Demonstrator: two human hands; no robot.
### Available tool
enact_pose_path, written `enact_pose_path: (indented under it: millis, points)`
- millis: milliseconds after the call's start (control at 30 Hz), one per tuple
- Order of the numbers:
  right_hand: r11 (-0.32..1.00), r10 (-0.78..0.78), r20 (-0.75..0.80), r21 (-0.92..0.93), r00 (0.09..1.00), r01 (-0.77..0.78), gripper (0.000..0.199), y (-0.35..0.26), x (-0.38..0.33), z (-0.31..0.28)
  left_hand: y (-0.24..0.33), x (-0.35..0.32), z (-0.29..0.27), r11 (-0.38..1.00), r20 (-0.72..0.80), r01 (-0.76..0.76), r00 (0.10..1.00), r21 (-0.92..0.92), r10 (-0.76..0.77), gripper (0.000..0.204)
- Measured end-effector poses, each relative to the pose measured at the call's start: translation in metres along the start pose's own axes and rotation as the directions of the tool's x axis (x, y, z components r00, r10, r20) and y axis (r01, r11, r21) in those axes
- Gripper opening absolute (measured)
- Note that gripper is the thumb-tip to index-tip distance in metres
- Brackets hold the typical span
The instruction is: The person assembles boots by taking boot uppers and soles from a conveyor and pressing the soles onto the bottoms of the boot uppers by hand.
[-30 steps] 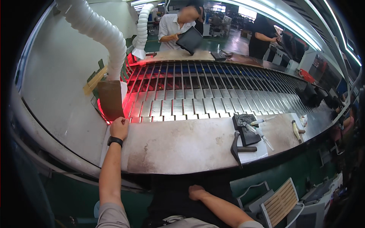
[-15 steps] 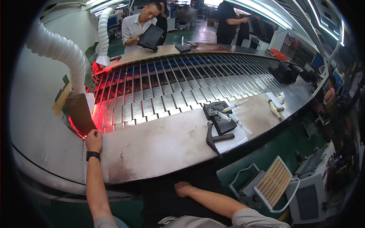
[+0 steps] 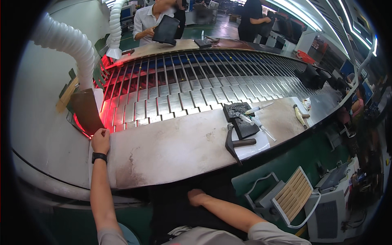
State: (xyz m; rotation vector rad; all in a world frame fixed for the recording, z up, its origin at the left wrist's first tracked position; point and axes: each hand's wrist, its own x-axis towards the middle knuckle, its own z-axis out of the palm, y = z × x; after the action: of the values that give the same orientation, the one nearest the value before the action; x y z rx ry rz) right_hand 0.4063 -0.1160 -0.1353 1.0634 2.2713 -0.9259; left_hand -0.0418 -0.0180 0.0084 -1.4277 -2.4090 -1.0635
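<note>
My left hand, with a black watch on the wrist, rests on the far left corner of the worn metal work plate, next to a brown flap lit by red light. The fingers look curled with nothing in them. My right hand is down below the plate's front edge, closed in a loose fist against dark clothing, holding nothing. On the plate to the right lie a hammer, a black flat block and some syringes.
A slatted metal conveyor runs behind the plate. A white ribbed duct hangs at left. A person holding a dark tablet stands across the conveyor; another person stands farther right. A slatted cream rack sits below right.
The view has swung left, so everything slid rightward in the picture. My left hand stays at the plate's corner and my right hand stays low by my body.
</note>
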Motion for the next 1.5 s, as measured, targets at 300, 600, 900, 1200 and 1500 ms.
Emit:
enact_pose_path:
  millis: [300, 600, 900, 1200, 1500]
  points:
    - [0.999, 0.028, 0.063, -0.047, 0.998, -0.025, 0.030, 0.002, 0.004, 0.003, 0.004, -0.003, -0.003, 0.999, 0.005, 0.027, 1.000, 0.021, -0.027, 0.030]
    - [0.999, 0.013, 0.046, -0.052, 0.999, -0.010, 0.030, -0.006, -0.007, -0.012, -0.002, 0.004, 0.000, 1.000, -0.013, -0.016, 1.000, 0.007, 0.016, 0.032]
    - [0.999, -0.040, -0.015, -0.013, 0.999, 0.040, 0.027, 0.002, 0.004, 0.004, -0.005, 0.002, -0.001, 0.999, 0.004, -0.036, 0.999, -0.021, 0.036, 0.033]
    - [0.999, -0.032, 0.016, -0.015, 0.999, 0.032, 0.026, -0.001, 0.003, -0.001, -0.011, 0.004, 0.000, 0.998, -0.005, -0.054, 0.999, -0.018, 0.054, 0.032]
    - [0.998, -0.059, -0.023, -0.032, 0.998, 0.058, 0.027, 0.002, 0.011, 0.010, -0.012, 0.004, -0.001, 0.998, -0.013, -0.059, 0.998, -0.010, 0.059, 0.032]
